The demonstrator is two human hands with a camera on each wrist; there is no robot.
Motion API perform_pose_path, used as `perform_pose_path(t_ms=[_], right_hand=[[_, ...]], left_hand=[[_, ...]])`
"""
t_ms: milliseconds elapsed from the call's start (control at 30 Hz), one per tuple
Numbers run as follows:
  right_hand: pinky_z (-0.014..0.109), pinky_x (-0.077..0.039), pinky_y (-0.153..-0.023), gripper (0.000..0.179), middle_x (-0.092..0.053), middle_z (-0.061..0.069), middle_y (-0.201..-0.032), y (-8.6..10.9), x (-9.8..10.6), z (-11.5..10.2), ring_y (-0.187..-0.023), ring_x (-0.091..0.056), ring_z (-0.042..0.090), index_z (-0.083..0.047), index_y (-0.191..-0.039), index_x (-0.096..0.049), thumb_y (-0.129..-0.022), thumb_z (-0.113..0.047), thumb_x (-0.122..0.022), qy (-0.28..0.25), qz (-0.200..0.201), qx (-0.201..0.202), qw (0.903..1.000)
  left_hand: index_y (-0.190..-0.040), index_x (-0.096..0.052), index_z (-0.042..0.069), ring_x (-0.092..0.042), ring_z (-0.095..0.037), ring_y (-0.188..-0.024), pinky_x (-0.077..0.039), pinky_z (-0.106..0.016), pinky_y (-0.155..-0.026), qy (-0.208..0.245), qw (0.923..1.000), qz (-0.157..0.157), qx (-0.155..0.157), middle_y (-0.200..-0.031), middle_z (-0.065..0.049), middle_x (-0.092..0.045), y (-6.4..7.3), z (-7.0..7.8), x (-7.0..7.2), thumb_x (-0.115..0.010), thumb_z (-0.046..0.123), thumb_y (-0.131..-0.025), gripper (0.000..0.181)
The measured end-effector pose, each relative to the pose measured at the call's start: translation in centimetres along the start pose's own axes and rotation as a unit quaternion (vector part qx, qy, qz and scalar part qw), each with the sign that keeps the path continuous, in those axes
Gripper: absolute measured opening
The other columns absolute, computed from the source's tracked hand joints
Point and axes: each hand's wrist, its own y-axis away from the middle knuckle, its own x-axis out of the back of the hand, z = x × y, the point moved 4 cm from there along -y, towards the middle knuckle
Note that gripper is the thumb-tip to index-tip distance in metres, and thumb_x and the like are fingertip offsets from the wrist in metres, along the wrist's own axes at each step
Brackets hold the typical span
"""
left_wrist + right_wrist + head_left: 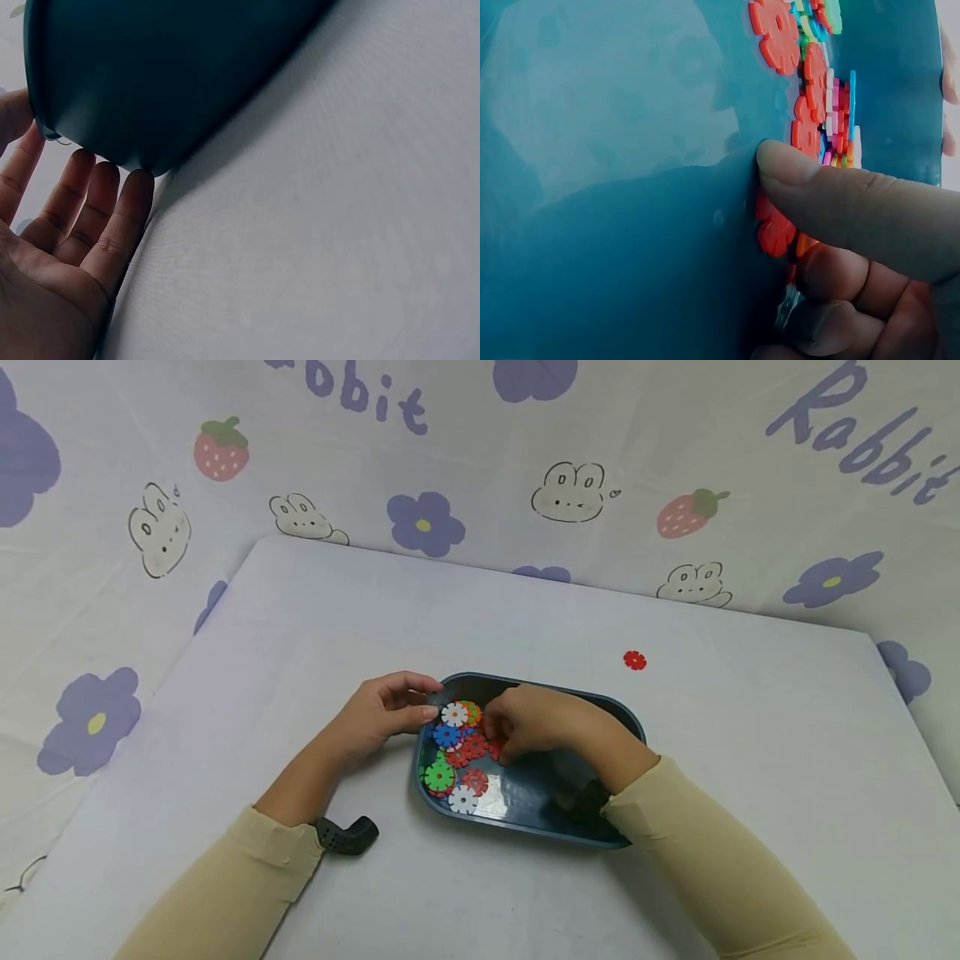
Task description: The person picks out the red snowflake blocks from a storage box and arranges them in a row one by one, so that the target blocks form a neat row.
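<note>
My left hand point(375, 714) grips the left end of a dark blue-green tray point(540, 835), thumb at the rim. In the left wrist view, its fingers point(120, 217) rest against the outer wall. My right hand point(536, 722) reaches inside, fingers curled low among notched plastic discs. A red disc point(775, 229) lies between its thumb and curled fingers; I cannot tell whether they pinch it. Piled at the tray's left end are a white disc point(454, 714), a blue disc point(447, 735), a green disc point(439, 776) and several red ones.
A single red disc point(634, 660) lies on the white table point(300, 610) beyond the tray. Black wrist gear point(348, 836) juts from the left sleeve. Behind the table hangs a printed cloth point(480, 460) with rabbits, flowers and strawberries.
</note>
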Motion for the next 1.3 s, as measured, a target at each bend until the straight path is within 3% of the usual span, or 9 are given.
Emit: perform_pose_path(t_ms=[233, 500, 667, 1033, 1300], right_hand=[[0.026, -0.047, -0.061, 0.016, -0.062, -0.003, -0.075, -0.03, 0.00, -0.04, -0.069, -0.055, 0.014, -0.017, -0.087, -0.067, -0.081, -0.021, -0.081, -0.001, -0.002, 0.007, 1.0000], [0.028, -0.048, -0.062, 0.022, -0.061, -0.001, -0.077, 0.22, -0.18, 0.15, -0.070, -0.056, 0.015, -0.019, -0.095, -0.067, -0.079, -0.019, -0.082, -0.004, -0.009, 0.006, 0.9999], [0.028, -0.047, -0.061, 0.018, -0.060, -0.001, -0.076, 0.27, 0.07, -0.27, -0.069, -0.054, 0.015, -0.018, -0.091, -0.068, -0.080, -0.015, -0.082, -0.007, -0.007, 0.004, 0.9999], [0.027, -0.045, -0.060, 0.018, -0.061, -0.002, -0.073, 0.20, 0.05, -0.33, -0.067, -0.055, 0.015, -0.017, -0.083, -0.066, -0.080, -0.024, -0.083, 0.005, -0.009, -0.007, 0.9999], [0.028, -0.042, -0.061, 0.024, -0.057, -0.002, -0.072, 0.13, 0.24, -0.07, -0.068, -0.052, 0.014, -0.016, -0.077, -0.059, -0.081, -0.025, -0.081, -0.004, 0.004, 0.018, 0.9998]], left_hand=[[-0.123, -0.063, 0.012, -0.062, -0.022, -0.099, -0.057, -0.029, -0.082, 0.001, 1.0000, 0.001, 0.002, -0.116, -0.014, -0.063, -0.04, 0.01, -0.02, -0.072, 0.021, -0.090, 0.036], [-0.123, -0.063, 0.011, -0.062, -0.021, -0.099, -0.057, -0.030, -0.082, 0.005, 1.0000, 0.000, 0.005, -0.115, -0.013, -0.064, 0.13, 0.09, -0.08, -0.072, 0.022, -0.090, 0.036], [-0.123, -0.063, 0.011, -0.063, -0.022, -0.100, -0.057, -0.031, -0.082, 0.005, 1.0000, 0.003, 0.005, -0.117, -0.015, -0.064, 0.08, 0.02, 0.05, -0.072, 0.021, -0.090, 0.036], [-0.124, -0.063, 0.012, -0.061, -0.024, -0.104, -0.057, -0.032, -0.083, 0.002, 1.0000, -0.003, 0.007, -0.118, -0.014, -0.063, 0.02, 0.39, 0.08, -0.072, 0.022, -0.089, 0.037], [-0.124, -0.063, 0.009, -0.061, -0.023, -0.103, -0.057, -0.031, -0.083, 0.016, 0.9998, -0.003, 0.007, -0.118, -0.015, -0.063, 0.08, 0.31, 0.05, -0.072, 0.020, -0.090, 0.037]])
